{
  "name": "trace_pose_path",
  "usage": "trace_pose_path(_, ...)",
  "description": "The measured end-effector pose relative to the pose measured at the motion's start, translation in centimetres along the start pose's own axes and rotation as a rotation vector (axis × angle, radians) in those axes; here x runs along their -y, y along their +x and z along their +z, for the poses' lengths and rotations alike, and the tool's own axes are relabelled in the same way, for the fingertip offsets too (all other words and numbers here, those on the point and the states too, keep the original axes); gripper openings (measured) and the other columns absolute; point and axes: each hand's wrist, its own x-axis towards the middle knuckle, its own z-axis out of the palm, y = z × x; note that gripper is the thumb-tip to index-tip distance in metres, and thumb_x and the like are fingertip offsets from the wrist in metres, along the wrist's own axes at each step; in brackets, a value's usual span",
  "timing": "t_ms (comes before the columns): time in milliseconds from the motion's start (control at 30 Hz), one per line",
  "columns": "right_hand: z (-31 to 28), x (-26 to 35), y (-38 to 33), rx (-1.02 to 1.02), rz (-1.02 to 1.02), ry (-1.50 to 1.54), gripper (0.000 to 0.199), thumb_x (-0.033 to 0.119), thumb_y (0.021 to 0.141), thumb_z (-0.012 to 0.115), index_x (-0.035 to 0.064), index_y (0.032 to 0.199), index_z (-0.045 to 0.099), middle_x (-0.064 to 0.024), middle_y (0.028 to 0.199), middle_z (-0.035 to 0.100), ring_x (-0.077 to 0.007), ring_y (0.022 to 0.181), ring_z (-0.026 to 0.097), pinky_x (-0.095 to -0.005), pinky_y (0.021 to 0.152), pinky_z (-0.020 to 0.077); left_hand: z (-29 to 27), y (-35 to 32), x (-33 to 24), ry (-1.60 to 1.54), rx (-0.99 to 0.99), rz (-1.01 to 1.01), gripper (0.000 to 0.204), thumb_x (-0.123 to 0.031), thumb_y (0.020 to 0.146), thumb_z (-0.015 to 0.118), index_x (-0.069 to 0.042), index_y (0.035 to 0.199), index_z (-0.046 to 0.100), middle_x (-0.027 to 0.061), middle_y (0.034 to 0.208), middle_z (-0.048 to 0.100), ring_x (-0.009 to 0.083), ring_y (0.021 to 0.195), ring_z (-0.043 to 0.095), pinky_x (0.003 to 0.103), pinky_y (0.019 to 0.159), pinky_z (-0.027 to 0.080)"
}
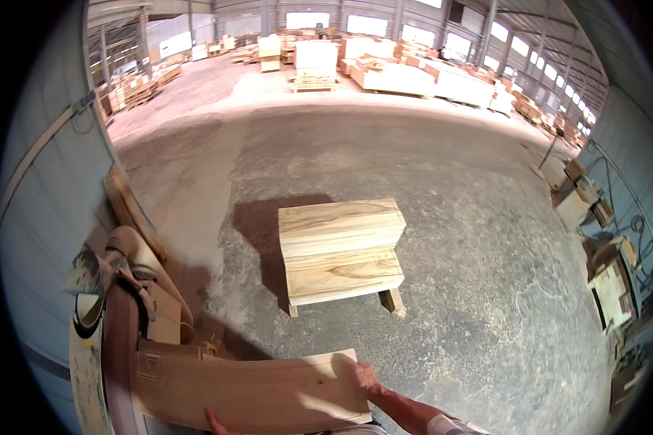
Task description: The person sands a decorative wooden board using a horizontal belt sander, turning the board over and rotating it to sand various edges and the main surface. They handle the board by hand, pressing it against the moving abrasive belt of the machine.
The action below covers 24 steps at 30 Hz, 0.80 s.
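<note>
You're gripping the curved carved wood panel (254, 391) with your right hand (366, 378) clamped over its right end, fingers on the top face; your left hand (214, 420) is pinching the panel's lower edge, mostly out of frame, so I can't tell how firm that hold is. The panel's left end is pressing against the belt sander (116, 341), right at the moving belt. Risk: the unsupported long end is levering against a thin two-point hold, so the belt could be grabbing the panel, gouging the carving or kicking it out. The stack of planks (341, 250) is sitting on the concrete floor (486, 290) beyond the panel, well apart.
</note>
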Motion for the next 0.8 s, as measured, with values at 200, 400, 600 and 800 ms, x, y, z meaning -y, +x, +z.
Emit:
trace_pose_path(200, 0.9, -1.8, 1.4, 0.003, 0.382, 0.096, 0.04, 0.045, 0.087, 0.05, 0.0163, 0.112, 0.061, -0.0148, 0.093, 0.064, -0.0253, 0.084, 0.06, -0.034, 0.073, 0.0466, -1.4, 2.9, 0.7, -0.024, 0.044, -0.001, 0.068, -0.04, 0.077, 0.065, -0.013, 0.133, 0.038, 0.0104, 0.124, 0.049, 0.0302, 0.11, 0.046, 0.045, 0.09, 0.043)
trace_pose_path(400, -0.1, 3.6, -0.5, -0.122, 0.34, 0.192, 0.054, 0.05, 0.088, 0.05, -0.0015, 0.086, 0.063, -0.0048, 0.071, 0.061, -0.0131, 0.068, 0.055, -0.028, 0.06, 0.0438, 2.7, -1.9, 1.0, -0.018, 0.039, 0.044, 0.071, -0.039, 0.075, 0.068, -0.012, 0.133, 0.039, 0.0105, 0.126, 0.048, 0.0308, 0.11, 0.047, 0.045, 0.092, 0.041)
trace_pose_path(600, -3.1, 4.0, -0.7, -0.219, 0.289, 0.349, 0.058, 0.054, 0.088, 0.043, 0.0016, 0.071, 0.06, -0.0054, 0.061, 0.055, -0.0151, 0.063, 0.053, -0.0293, 0.061, 0.0427, 4.9, -7.7, 0.2, -0.114, 0.123, 0.126, 0.074, -0.039, 0.072, 0.072, -0.01, 0.132, 0.039, 0.0105, 0.127, 0.047, 0.0313, 0.109, 0.048, 0.044, 0.094, 0.039)
trace_pose_path(800, -6.2, 6.1, 0.4, -0.498, 0.152, 0.525, 0.057, 0.05, 0.094, 0.036, 0.0002, 0.081, 0.06, -0.0022, 0.07, 0.054, -0.0103, 0.068, 0.051, -0.0251, 0.059, 0.0414, 8.4, -6.4, -5.8, -0.048, 0.337, 0.318, 0.064, -0.04, 0.08, 0.064, -0.009, 0.131, 0.04, 0.0131, 0.128, 0.047, 0.0303, 0.114, 0.045, 0.048, 0.093, 0.039)
